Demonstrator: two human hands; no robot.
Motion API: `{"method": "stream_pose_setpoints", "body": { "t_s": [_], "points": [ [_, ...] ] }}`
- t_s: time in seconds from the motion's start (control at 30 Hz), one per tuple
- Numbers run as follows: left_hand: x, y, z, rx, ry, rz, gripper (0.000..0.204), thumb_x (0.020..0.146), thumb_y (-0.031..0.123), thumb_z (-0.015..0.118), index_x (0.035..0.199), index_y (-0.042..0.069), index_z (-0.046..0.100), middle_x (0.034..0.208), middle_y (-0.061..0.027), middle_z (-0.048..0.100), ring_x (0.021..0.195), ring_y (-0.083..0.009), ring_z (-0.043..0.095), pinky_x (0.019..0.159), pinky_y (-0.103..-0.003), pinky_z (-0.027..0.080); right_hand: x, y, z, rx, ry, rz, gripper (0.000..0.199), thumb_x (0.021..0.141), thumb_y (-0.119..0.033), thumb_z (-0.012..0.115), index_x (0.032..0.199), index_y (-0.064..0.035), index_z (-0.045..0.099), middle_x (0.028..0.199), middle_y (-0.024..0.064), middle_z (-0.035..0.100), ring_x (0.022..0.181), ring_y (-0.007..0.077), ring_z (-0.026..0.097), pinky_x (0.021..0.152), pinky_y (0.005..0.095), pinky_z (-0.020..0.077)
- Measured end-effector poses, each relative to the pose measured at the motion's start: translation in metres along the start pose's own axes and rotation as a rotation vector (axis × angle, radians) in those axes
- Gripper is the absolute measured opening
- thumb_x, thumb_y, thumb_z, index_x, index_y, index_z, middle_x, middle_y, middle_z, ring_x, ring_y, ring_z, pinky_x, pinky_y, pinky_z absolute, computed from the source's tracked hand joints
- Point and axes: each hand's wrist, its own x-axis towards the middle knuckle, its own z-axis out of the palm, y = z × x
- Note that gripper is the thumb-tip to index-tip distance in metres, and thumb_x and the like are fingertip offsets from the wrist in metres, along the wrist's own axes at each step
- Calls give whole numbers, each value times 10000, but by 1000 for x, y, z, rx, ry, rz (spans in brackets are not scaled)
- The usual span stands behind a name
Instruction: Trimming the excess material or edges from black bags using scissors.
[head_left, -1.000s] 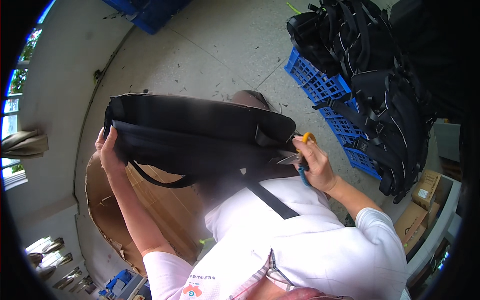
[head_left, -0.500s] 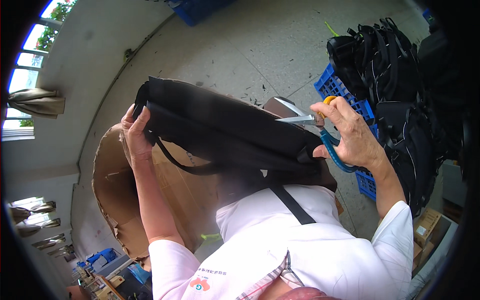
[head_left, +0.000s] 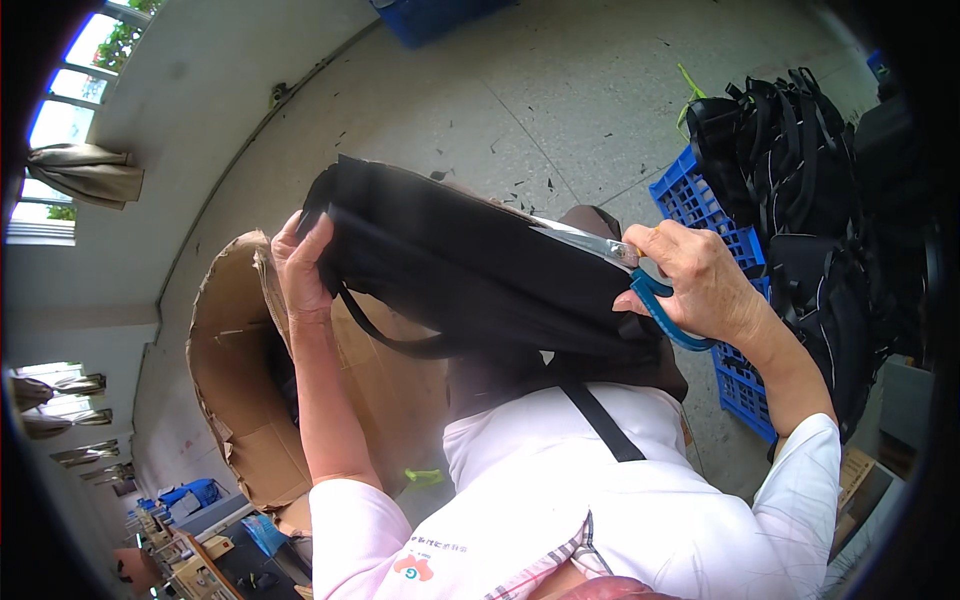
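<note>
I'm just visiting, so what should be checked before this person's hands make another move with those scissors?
1. Left hand has hold of the black fabric piece: ok, gripping its left end.
2. Right hand has hold of the scissors: ok, by the handles.
3. Left fingers clear of the blades: ok, they are at the opposite end.
4. Loose strap clear of the blades: ok, it lies across the white shirt.
5. Anything caught between the blades: cannot tell.
6. Floor free of scraps: not ok, dark bits are scattered there.
</note>
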Motion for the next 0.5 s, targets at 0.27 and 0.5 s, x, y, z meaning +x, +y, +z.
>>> {"method": "stream_pose_setpoints", "body": {
  "t_s": [0.27, 0.5],
  "points": [
    [-2, -2, 0, -67, -33, -38, 229, 770, 57, 647, 977, -33, 609, 866, -78, 650, 732, -138, 618, 693, -244, 493, 8, -4, 2, 62, -11, 21, 561, 692, -479, 689, 968, -10, 555, 669, 95, 533, 553, 211, 534, 507, 299, 442],
    [-5, -6, 1, -63, -11, -26, 233, 768, 55, 645, 981, -34, 607, 872, -85, 649, 738, -149, 620, 689, -254, 504, 18, -3, 10, 65, 1, -44, 573, 685, -478, 694, 966, -1, 546, 678, 104, 549, 564, 217, 550, 514, 307, 456]
  ]
}}
